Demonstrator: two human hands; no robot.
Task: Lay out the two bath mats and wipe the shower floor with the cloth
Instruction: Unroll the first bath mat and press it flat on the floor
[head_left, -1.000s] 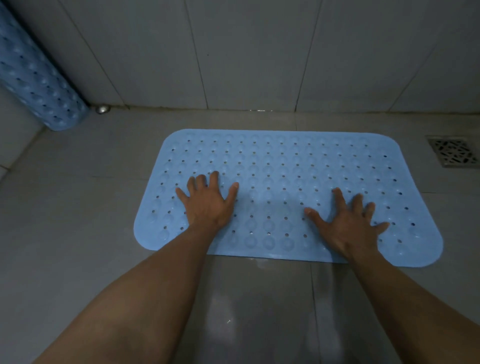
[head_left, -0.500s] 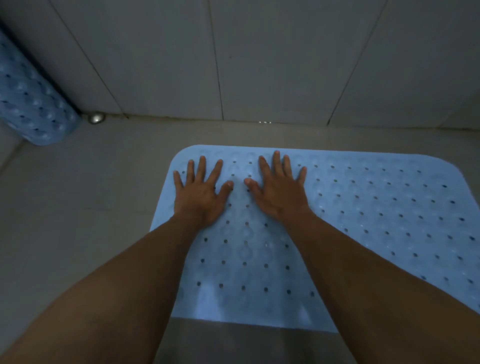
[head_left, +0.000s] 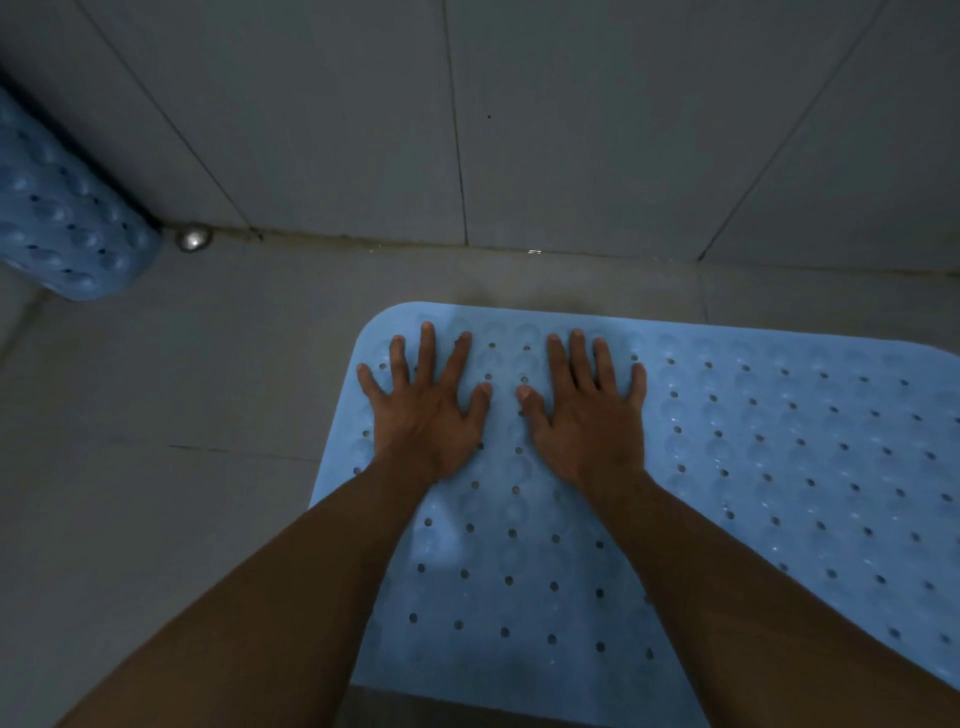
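Note:
A light blue bath mat (head_left: 779, 467) with rows of small holes lies flat on the grey shower floor (head_left: 182, 467). My left hand (head_left: 423, 408) presses palm down on its far left corner, fingers spread. Beside it my right hand (head_left: 587, 415) presses flat on the mat too, thumbs almost meeting. A second blue mat (head_left: 62, 218), rolled up, leans in the left corner against the wall. No cloth is in view.
Grey tiled wall (head_left: 571, 130) rises just beyond the mat's far edge. A small shiny metal knob (head_left: 193, 238) sits at the wall's foot next to the rolled mat. Bare floor stretches left of the flat mat.
Both hands have slid from the mat's near edge to its far left corner and drawn together. The view has moved closer and to the left.

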